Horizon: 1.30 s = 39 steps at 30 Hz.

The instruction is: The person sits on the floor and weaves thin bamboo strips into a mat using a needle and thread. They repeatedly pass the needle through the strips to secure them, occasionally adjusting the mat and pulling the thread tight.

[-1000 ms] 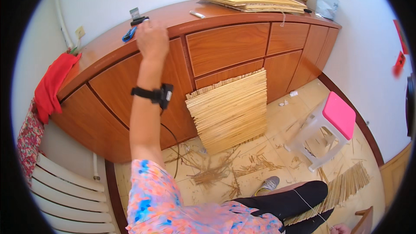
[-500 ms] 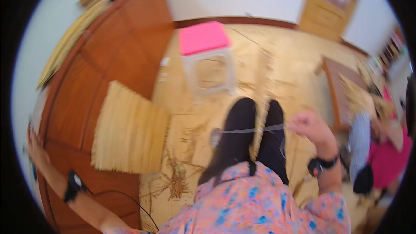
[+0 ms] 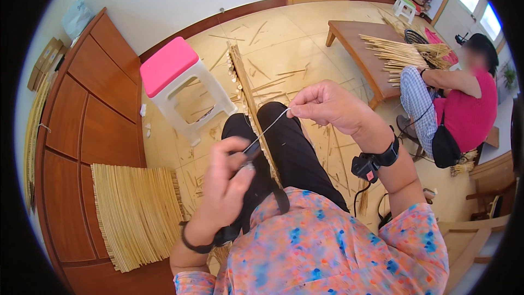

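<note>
My right hand (image 3: 330, 106) is closed in a pinch on the end of a thin pale string (image 3: 270, 127), held above my thighs. The string stretches down and to the left toward my left hand (image 3: 225, 183). That hand, partly blurred, is closed around a small dark object (image 3: 251, 151) whose kind I cannot make out, close to the string's lower end. Between my legs stands a reed mat (image 3: 246, 95), seen edge-on, with cut stalk ends along its left side. It reaches from my waist out past my knees.
Left, another reed mat (image 3: 136, 213) leans against a wooden cabinet (image 3: 106, 98). A pink-topped stool (image 3: 170, 65) stands ahead. At right, a person (image 3: 475, 98) sits by a low table (image 3: 355, 49) bearing reed bundles (image 3: 396, 54). Stalk scraps litter the floor.
My left hand has come from the cabinet at far left to my lap and now grips a small dark object. My right hand has moved left with the string. The view has turned right.
</note>
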### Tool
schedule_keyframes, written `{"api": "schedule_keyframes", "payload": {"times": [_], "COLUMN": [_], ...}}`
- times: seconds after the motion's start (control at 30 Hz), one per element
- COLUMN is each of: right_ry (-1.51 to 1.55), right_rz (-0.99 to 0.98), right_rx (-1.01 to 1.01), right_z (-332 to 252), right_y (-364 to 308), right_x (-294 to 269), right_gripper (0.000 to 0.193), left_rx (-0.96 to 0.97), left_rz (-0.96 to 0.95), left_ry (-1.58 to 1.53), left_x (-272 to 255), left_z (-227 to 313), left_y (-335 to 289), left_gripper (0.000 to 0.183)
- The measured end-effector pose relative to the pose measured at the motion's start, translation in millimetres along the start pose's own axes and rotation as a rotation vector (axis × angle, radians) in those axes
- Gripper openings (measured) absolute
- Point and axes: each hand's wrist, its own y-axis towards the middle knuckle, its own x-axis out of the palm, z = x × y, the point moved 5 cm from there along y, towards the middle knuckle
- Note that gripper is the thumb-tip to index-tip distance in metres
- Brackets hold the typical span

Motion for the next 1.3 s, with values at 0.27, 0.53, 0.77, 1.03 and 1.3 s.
{"api": "schedule_keyframes", "payload": {"times": [0.27, 0.53, 0.77, 1.03, 1.3], "right_ry": [-0.017, -0.037, -0.007, -0.124, -0.171], "right_rz": [-0.060, -0.102, -0.126, -0.059, -0.028], "right_rx": [-0.056, -0.089, -0.081, -0.082, -0.166], "right_z": [-4, -14, -9, 2, 17], "right_y": [1, 8, 16, 23, 14], "right_x": [6, 14, 17, 8, 12], "right_gripper": [0.020, 0.020, 0.021, 0.024, 0.033], "left_rx": [0.351, 0.388, 0.482, 0.466, 0.181], "left_rz": [-0.020, 0.081, 0.055, 0.022, 0.046], "left_ry": [0.507, 0.575, 0.575, 0.462, 0.147], "left_x": [42, 48, 53, 51, 23], "left_z": [-10, -19, -18, -16, -23], "left_y": [42, 45, 42, 39, 39], "left_gripper": [0.025, 0.035, 0.045, 0.037, 0.032]}}
